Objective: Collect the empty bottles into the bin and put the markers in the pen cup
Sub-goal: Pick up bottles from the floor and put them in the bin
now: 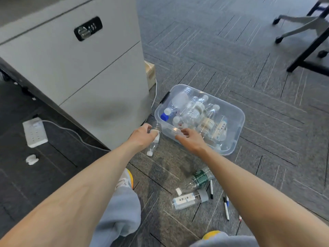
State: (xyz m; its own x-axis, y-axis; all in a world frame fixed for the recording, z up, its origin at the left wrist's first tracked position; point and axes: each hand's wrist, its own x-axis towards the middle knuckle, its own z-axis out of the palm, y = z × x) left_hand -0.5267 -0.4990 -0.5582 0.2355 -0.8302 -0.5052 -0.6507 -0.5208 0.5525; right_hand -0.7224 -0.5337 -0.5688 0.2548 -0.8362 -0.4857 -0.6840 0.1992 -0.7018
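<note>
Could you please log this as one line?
left hand: grips clear bottle | right hand: holds bin rim | floor: green-label bottle, white-label bottle, markers

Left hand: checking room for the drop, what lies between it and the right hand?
Head view: a near corner of the clear bin and bare carpet separate left hand, gripping a bottle, from right hand.
</note>
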